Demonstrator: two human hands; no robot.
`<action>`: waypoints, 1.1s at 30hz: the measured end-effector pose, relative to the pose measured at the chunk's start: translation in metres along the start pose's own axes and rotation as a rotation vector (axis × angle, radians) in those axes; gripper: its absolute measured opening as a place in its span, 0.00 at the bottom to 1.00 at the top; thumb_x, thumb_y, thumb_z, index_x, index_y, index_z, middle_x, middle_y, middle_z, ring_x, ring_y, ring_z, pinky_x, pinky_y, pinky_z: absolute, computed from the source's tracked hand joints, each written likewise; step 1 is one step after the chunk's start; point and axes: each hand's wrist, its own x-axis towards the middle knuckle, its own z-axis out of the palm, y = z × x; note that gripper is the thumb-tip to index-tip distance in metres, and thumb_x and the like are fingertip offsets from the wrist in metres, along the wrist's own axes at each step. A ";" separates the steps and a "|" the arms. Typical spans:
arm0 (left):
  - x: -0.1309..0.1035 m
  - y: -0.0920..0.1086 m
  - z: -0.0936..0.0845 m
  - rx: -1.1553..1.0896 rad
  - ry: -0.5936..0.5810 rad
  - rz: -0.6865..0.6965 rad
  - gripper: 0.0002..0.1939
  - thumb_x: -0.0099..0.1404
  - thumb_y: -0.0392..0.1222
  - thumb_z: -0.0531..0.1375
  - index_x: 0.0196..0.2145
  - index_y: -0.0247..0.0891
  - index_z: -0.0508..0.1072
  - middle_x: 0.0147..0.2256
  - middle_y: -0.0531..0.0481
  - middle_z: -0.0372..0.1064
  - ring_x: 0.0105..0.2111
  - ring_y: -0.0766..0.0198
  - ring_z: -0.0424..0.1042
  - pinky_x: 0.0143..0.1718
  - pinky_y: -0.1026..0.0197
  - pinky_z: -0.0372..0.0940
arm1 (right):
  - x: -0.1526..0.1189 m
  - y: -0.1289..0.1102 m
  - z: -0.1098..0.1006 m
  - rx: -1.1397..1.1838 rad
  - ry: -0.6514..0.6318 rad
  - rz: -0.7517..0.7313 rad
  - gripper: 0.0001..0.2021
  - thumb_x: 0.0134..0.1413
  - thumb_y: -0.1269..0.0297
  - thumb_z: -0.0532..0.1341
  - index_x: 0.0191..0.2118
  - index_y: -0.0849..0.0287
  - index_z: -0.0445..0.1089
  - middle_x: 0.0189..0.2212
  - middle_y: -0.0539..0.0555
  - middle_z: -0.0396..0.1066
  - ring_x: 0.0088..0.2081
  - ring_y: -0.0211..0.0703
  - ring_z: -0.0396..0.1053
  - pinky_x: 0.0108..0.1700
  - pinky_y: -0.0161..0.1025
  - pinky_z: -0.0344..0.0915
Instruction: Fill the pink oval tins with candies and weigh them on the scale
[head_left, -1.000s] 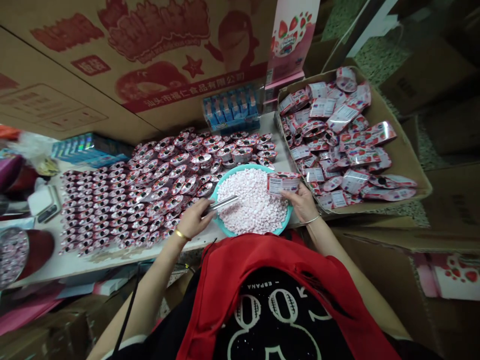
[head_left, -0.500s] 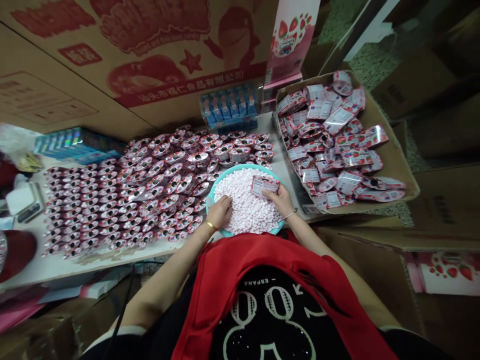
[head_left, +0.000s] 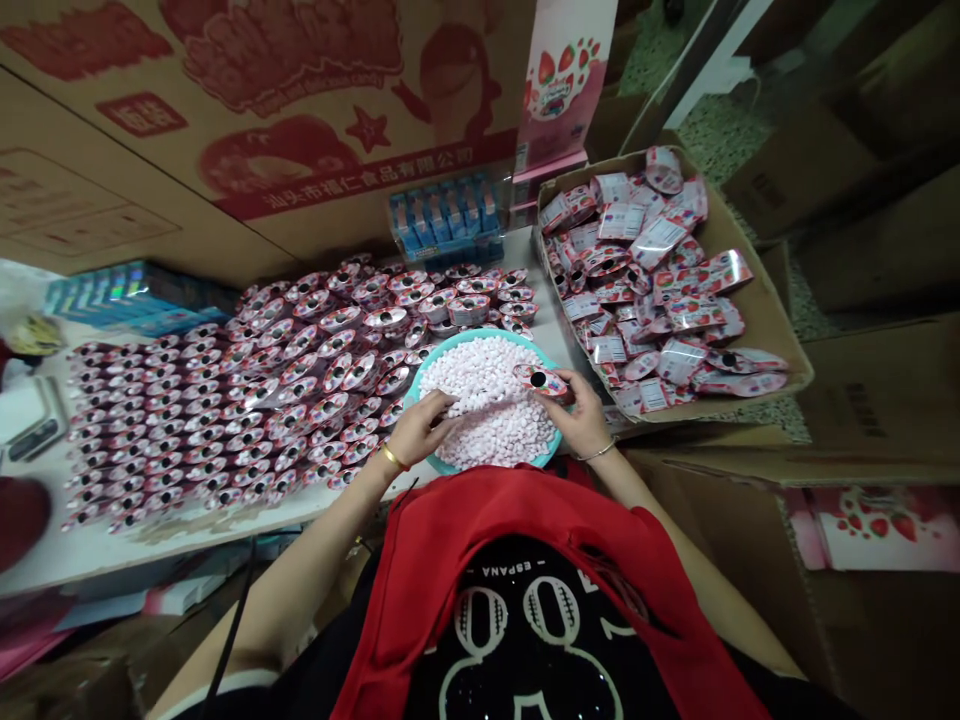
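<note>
Packet, glossy pink-and-white [head_left: 553, 385], over right side of round turquoise plastic bowl [head_left: 411, 394]

The right hand [head_left: 589, 422] grips the packet at its right end. Small pale-pink pellets [head_left: 487, 362] fill the bowl. The left hand [head_left: 418, 430] curls over the left side; whether it holds anything, I cannot tell. On the right, a brown cardboard tray [head_left: 763, 310] holds similar packets [head_left: 660, 300].

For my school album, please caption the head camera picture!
Right hand holds a printed packet over a turquoise basin of pale candies.
</note>
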 end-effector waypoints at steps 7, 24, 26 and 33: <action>0.016 0.041 -0.042 0.105 -0.085 0.087 0.13 0.68 0.44 0.52 0.47 0.38 0.65 0.37 0.46 0.65 0.36 0.64 0.67 0.38 0.63 0.62 | -0.004 -0.012 0.002 -0.154 -0.091 -0.240 0.17 0.50 0.70 0.59 0.48 0.56 0.65 0.44 0.58 0.70 0.47 0.52 0.67 0.50 0.50 0.64; 0.043 0.131 -0.078 0.735 -0.269 0.010 0.09 0.66 0.35 0.49 0.37 0.37 0.70 0.34 0.45 0.66 0.34 0.59 0.68 0.30 0.61 0.61 | -0.012 -0.007 0.021 -0.044 -0.102 -0.253 0.18 0.50 0.72 0.58 0.49 0.55 0.64 0.47 0.58 0.70 0.50 0.51 0.66 0.54 0.51 0.63; 0.033 0.109 -0.083 0.692 -0.211 -0.043 0.10 0.67 0.39 0.50 0.40 0.38 0.70 0.36 0.46 0.66 0.35 0.60 0.68 0.31 0.61 0.62 | -0.010 -0.003 0.021 0.041 -0.065 -0.143 0.17 0.52 0.67 0.60 0.49 0.55 0.64 0.45 0.57 0.70 0.47 0.49 0.68 0.51 0.48 0.65; -0.012 -0.008 -0.042 0.524 -0.272 -0.240 0.12 0.65 0.40 0.51 0.43 0.40 0.69 0.38 0.46 0.66 0.38 0.60 0.68 0.37 0.61 0.62 | 0.009 0.019 0.030 0.270 -0.001 0.104 0.20 0.51 0.56 0.63 0.48 0.57 0.62 0.43 0.56 0.71 0.44 0.46 0.70 0.49 0.44 0.66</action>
